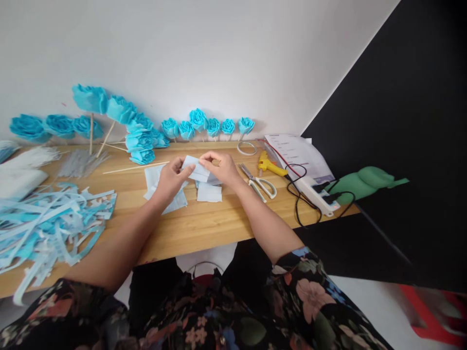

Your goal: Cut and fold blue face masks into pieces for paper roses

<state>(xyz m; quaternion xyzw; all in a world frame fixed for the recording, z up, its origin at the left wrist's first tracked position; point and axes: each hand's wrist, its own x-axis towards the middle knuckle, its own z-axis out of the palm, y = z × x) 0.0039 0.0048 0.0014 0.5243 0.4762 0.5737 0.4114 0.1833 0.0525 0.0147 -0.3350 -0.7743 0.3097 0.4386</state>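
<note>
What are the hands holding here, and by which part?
A pale-blue sheet: the left hand grips its left side, the right hand its upper right.

Left hand (174,179) and right hand (223,167) both pinch one pale blue sheet (197,170), held over the wooden table (204,226). More pale sheets (209,193) lie beneath. Scissors (258,182) sit just right of the right hand, handles toward the wearer; yellow glue gun (272,165) near them, then white power strip (317,197) (cords tangled). Heap of blue-and-white strips (54,226) far left, blue flowers (199,119) along the wall.
</note>
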